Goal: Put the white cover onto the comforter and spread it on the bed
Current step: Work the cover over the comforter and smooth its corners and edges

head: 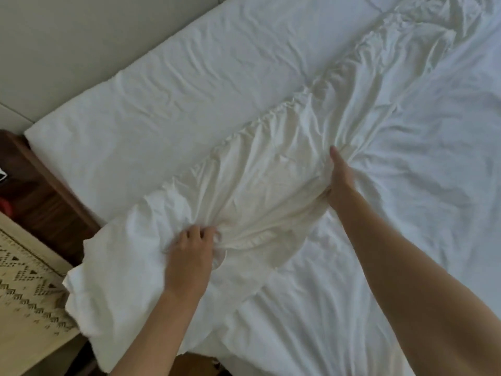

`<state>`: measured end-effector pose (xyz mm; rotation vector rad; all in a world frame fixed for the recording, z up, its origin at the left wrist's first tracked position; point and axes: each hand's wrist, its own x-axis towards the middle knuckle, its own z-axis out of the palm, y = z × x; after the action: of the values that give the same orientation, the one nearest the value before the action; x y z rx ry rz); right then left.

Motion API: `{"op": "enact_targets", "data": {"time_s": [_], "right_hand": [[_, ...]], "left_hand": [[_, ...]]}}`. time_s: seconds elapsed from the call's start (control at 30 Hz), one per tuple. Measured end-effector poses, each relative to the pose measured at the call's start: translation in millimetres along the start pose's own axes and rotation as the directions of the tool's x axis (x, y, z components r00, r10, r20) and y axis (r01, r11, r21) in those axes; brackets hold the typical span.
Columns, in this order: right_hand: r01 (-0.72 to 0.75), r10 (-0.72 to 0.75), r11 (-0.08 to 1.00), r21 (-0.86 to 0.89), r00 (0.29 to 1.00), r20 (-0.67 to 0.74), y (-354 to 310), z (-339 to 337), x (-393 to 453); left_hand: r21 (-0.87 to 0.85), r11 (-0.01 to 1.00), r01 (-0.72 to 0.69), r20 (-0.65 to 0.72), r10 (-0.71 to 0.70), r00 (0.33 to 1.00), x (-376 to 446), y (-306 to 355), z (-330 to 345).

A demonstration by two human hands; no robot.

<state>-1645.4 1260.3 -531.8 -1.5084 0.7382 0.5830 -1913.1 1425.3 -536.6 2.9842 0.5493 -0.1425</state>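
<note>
left hand (189, 251): fingers curled, bunching white cover (260, 169) at near-left | right hand (339, 180): grip clutches gathered cover farther right | cover lies rumpled across bed (162, 85)

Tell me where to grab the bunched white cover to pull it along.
Grip the cover at its gathered ridge, from above at the near end, where the folds are thick enough to pinch. The left hand already pinches there; the right hand holds further up.
</note>
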Motion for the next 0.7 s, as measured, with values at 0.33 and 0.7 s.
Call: {"op": "enact_targets", "data": {"time_s": [0.33,0.7], "right_hand": [[0.232,-0.269,0.949,-0.213,0.949,-0.166,-13.1,8.5,22.4],[0.754,-0.677,-0.279,-0.594,0.285,0.679,-69.6,84.2,28.5]], "left_hand": [[-0.157,0.985,0.071,-0.129,-0.092,0.987,-54.0,11.1,24.7],[-0.096,0.922,0.374,0.032,-0.373,0.927,61.7,-71.3,-31.2]]}}
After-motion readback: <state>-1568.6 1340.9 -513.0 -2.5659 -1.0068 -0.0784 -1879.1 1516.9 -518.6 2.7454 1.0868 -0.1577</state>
